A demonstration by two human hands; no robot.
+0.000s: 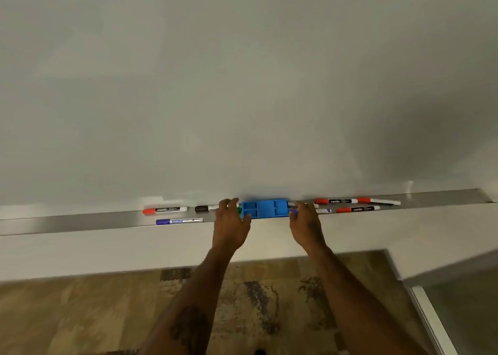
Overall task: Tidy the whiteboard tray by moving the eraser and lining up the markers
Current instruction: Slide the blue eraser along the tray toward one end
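1. Whiteboard (242, 85): blank, fills the upper view. Wood-pattern floor (80, 314) below.
2. Tray (80, 221): long metal ledge along the board's bottom edge, carries everything.
3. Left hand (231, 221) and right hand (305, 222): both reach up from below, fingers curled over the tray edge, one at each end of the eraser. They touch it; a firm grip can't be confirmed.
4. Eraser (264, 208): blue plastic, rectangular, moulded recesses facing up, sits mid-tray between the hands.
5. Markers crowd both sides. Left: red-capped marker (165, 210) with a black "camlin" label; black-capped marker (206, 208), partly behind the left hand; purple marker (179, 221) at the front lip, label unreadable.
6. Right: three red-capped markers (336, 201), (378, 201), (358, 209); two show "camlin", the far one sits angled.
7. Blue-tipped marker (323, 210) mostly hidden by the right hand. Green cap (239, 209) peeks out at the eraser's left end.
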